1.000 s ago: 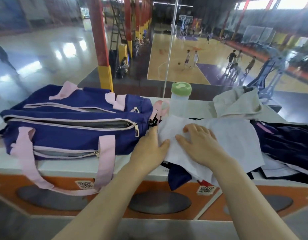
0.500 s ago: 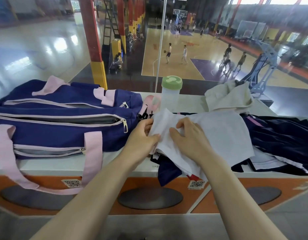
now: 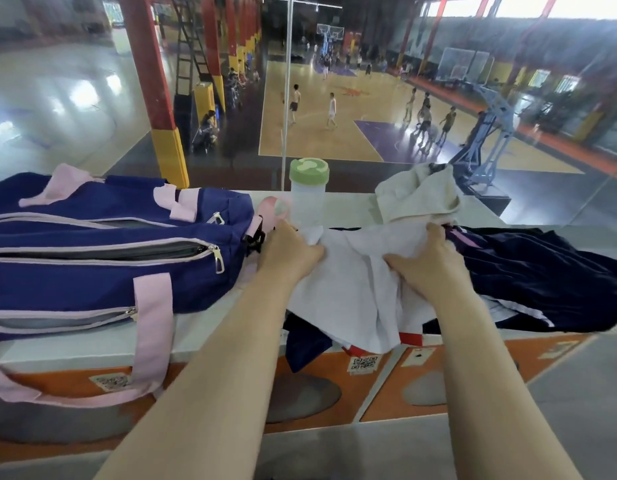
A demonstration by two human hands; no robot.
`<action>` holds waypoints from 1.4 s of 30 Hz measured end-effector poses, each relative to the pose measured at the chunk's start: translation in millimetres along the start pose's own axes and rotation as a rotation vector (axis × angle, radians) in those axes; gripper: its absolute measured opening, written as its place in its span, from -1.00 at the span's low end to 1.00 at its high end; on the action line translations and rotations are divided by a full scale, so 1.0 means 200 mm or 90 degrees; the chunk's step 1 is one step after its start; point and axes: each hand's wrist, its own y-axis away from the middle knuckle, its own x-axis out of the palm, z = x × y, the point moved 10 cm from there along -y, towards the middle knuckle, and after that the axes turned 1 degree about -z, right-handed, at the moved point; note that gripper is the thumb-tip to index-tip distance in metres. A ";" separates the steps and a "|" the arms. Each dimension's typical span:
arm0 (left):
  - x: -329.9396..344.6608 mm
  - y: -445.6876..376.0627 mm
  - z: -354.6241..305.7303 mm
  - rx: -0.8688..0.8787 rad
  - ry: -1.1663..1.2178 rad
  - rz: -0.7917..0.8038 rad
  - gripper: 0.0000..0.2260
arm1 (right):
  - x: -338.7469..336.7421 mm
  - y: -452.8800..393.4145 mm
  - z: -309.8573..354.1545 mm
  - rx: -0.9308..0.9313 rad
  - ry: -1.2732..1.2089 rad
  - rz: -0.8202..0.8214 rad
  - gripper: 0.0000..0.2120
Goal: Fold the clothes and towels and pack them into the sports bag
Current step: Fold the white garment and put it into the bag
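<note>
Overlooking a basketball court, the white tabletop point(image 3: 210, 336) carries a navy sports bag point(image 3: 102, 258) at left, its main zip part open. Left hand point(image 3: 289, 252) and right hand point(image 3: 428, 263) each clutch bunched white garment point(image 3: 355, 292), apparently spreading it for folding.

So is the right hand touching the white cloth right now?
Touching. The head view shows the right hand gripping bunched folds of the white cloth.

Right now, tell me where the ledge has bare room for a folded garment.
Bare ledge shows between the sports bag and the white garment, and far right past the beige towel. Around the bottle and dark clothes it's crowded.
</note>
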 end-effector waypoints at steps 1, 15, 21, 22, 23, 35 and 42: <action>0.00 0.00 -0.02 0.020 -0.019 -0.031 -0.29 | 0.03 0.00 -0.02 0.000 -0.032 0.033 -0.10; 0.21 0.18 -0.30 0.542 -0.222 0.045 -0.46 | 0.04 -0.18 0.30 -0.205 0.295 0.196 -0.47; 0.25 0.13 -0.22 0.342 -0.110 0.179 -0.61 | -0.01 -0.24 0.32 -0.215 0.312 0.192 -0.56; 0.25 0.13 -0.21 0.332 -0.103 0.188 -0.64 | -0.01 -0.23 0.33 -0.221 0.304 0.186 -0.55; 0.26 0.14 -0.21 0.334 -0.113 0.194 -0.65 | -0.01 -0.22 0.34 -0.224 0.302 0.186 -0.53; 0.06 0.09 -0.11 0.182 0.239 0.128 -0.65 | -0.03 -0.09 0.41 -0.125 -0.040 0.310 -0.64; -0.12 -0.02 0.08 0.026 0.300 -0.013 -0.68 | 0.09 0.01 0.63 -0.091 -0.231 0.265 -0.88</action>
